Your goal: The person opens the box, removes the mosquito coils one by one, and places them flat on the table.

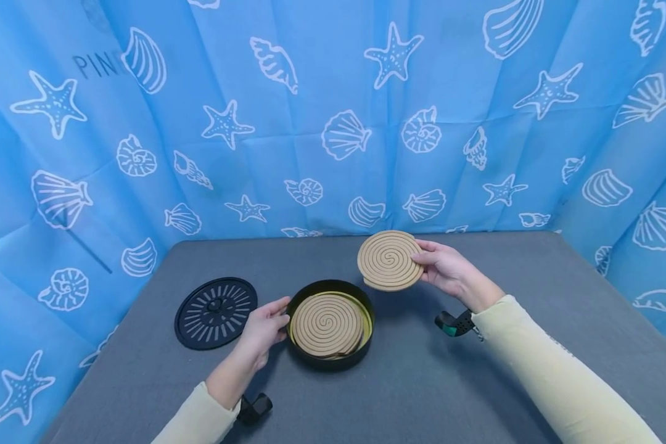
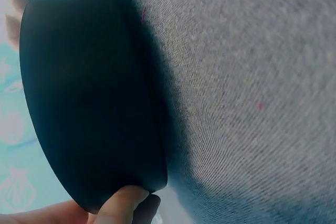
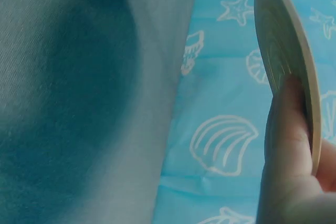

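Note:
A tan spiral mosquito coil [image 1: 390,260] is held up above the table, tilted toward the head camera. My right hand [image 1: 447,269] pinches it at its right edge, and the right wrist view shows the coil [image 3: 286,35] edge-on between thumb and fingers. Lower and to the left stands a round black tin [image 1: 328,365] with a yellow inner rim. More mosquito coils [image 1: 326,325] lie flat inside it. My left hand [image 1: 263,330] grips the tin's left rim; in the left wrist view, a finger presses the dark side wall [image 2: 89,87].
Left of the tin, a black slotted lid [image 1: 216,312] lies flat on the grey table [image 1: 411,394]. A blue curtain [image 1: 333,123] with white shells and starfish hangs behind and at both sides. Black wrist cameras [image 1: 255,407] sit below both wrists.

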The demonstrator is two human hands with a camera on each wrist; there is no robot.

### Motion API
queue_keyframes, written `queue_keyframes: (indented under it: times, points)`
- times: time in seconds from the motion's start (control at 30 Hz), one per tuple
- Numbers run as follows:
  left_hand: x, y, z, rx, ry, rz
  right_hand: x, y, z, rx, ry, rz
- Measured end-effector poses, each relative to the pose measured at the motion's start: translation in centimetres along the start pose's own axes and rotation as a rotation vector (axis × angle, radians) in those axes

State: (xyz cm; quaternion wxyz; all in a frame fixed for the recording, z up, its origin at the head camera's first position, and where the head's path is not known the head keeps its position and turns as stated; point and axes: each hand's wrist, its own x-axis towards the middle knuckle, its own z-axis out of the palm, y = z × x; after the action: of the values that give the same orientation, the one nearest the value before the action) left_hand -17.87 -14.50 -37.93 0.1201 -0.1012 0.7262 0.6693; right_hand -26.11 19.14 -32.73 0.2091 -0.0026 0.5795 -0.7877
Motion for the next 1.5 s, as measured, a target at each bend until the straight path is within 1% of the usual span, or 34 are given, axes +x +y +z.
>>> queue_keyframes:
  times: [0.23,0.47,0.53,0.67,0.73,0.93,1.03,1.23,1.4,1.5]
  points:
    - [0.2,0.4,-0.9,-0.025,-0.077,-0.047,0.4,0.2,-1.0,0.067,0.051,0.018]
    - [0.3,0.2,-1.3,-0.067,-0.103,-0.098,1.7,1.0,-1.9,0.131,0.126,0.072]
    - [0.3,0.3,-1.3,-0.066,-0.111,-0.099,2.2,1.3,-2.1,0.148,0.134,0.084]
    - [0.3,0.4,-1.1,-0.072,-0.098,-0.106,3.1,1.8,-2.6,0.177,0.124,0.106]
    - [0.3,0.5,-1.0,-0.070,-0.084,-0.110,3.4,2.0,-2.8,0.185,0.134,0.122]
    - [0.5,0.6,-0.6,-0.060,-0.051,-0.114,4.3,2.4,-3.3,0.209,0.218,0.148]
    - [0.6,0.7,-0.5,-0.050,-0.037,-0.111,4.6,2.5,-3.5,0.187,0.245,0.166]
    - [0.8,0.9,-0.4,-0.029,-0.016,-0.111,4.9,2.7,-3.9,0.077,0.313,0.248]
    - [1.0,1.0,-0.4,-0.027,-0.020,-0.113,4.9,2.6,-4.4,0.014,0.303,0.261]
    - [1.1,0.9,-0.4,-0.032,-0.022,-0.118,4.7,2.5,-4.4,0.035,0.294,0.259]
